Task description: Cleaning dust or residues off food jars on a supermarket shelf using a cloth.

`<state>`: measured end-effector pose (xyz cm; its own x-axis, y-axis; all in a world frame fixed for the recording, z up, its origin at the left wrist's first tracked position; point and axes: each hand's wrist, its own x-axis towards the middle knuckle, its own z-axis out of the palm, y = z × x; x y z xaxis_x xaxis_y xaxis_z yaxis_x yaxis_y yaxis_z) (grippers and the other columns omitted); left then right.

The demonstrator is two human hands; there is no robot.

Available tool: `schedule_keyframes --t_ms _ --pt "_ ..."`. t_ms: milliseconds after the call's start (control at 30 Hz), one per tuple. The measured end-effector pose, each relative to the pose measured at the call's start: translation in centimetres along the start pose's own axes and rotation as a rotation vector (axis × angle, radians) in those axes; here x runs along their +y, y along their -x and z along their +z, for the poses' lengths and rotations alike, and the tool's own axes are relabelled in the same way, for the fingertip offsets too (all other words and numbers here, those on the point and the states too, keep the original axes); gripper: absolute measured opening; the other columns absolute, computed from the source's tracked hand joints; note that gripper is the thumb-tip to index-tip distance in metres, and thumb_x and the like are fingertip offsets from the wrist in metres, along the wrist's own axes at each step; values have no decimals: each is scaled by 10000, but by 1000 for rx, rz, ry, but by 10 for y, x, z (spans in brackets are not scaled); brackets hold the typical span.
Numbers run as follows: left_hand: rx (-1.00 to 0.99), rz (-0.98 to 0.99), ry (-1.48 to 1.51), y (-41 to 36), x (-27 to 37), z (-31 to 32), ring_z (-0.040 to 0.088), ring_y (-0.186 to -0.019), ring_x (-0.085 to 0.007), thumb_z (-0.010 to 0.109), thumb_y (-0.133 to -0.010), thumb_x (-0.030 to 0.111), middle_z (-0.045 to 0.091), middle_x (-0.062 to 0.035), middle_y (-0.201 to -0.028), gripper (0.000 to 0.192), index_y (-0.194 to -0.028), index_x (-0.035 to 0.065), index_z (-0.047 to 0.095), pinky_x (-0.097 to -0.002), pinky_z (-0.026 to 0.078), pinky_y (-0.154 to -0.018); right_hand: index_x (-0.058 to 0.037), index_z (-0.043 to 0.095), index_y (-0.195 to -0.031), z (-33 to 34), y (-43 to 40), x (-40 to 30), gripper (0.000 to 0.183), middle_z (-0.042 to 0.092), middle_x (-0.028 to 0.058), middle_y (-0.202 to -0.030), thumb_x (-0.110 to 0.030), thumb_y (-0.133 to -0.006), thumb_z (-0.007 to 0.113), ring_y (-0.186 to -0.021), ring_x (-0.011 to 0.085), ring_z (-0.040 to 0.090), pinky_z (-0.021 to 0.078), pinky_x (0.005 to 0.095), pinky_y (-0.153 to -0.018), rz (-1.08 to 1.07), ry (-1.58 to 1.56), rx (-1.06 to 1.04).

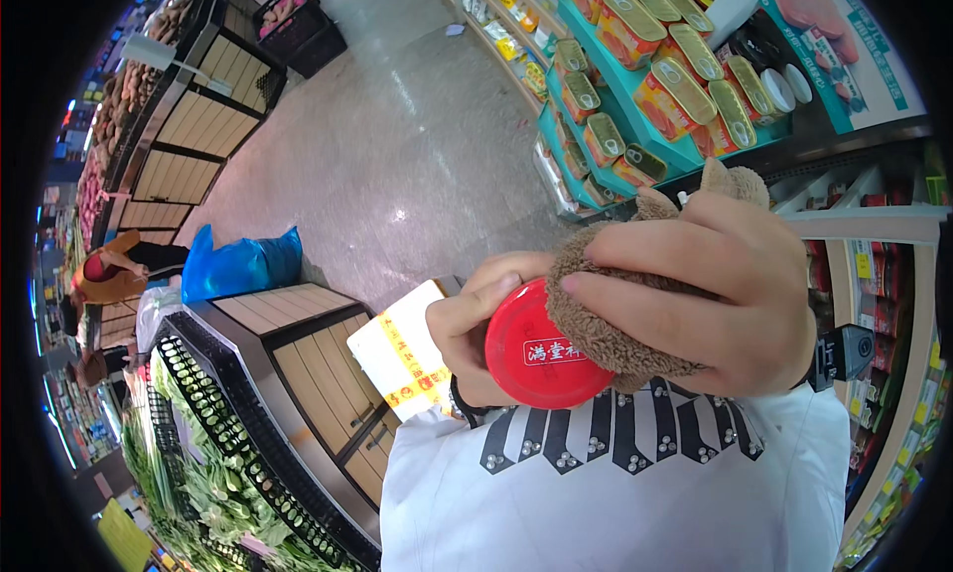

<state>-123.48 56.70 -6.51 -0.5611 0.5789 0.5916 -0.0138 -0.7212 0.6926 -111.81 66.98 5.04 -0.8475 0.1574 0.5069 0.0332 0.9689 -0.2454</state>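
Note:
A jar or container with a round red lid is held up close in front of my chest. The lid bears printed writing, and the body beneath it is hidden. My left hand is wrapped around the container from the left. In my right hand is a bunched brown terry cloth, pressed against the right side of the red lid and covering part of it. Ends of the cloth stick up above my right knuckles.
Canned goods stand on teal tiered trays at upper right, beside shelves of packets. A white taped box and a vegetable stand are at left. Beyond are a blue bag and a person.

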Motion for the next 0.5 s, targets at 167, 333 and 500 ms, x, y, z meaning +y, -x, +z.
schedule_keyframes --t_ms 167,333,500 --pt "-8 -21 -88 -2 10 -2 614 -840 -300 805 -646 82 563 -316 -958 620 -1092 -39 391 -333 497 -725 -87 681 -870 4 3 -9 389 610 18 -903 -188 -495 664 -545 141 460 364 247 -445 -44 63 7" --pt "-88 10 -243 4 12 -2 604 -896 -304 845 -602 123 556 -306 -1009 754 -1169 -14 368 -352 489 -766 -73 679 -868 17 10 -19 388 589 23 -882 -187 -498 639 -551 142 455 383 248 -449 -33 154 17" --pt "-144 71 -278 8 5 -7 593 -932 -323 834 -623 134 556 -301 -1038 783 -1217 16 339 -372 477 -787 -74 680 -870 13 10 -31 383 574 24 -853 -171 -504 623 -545 145 452 382 244 -449 15 123 -61"
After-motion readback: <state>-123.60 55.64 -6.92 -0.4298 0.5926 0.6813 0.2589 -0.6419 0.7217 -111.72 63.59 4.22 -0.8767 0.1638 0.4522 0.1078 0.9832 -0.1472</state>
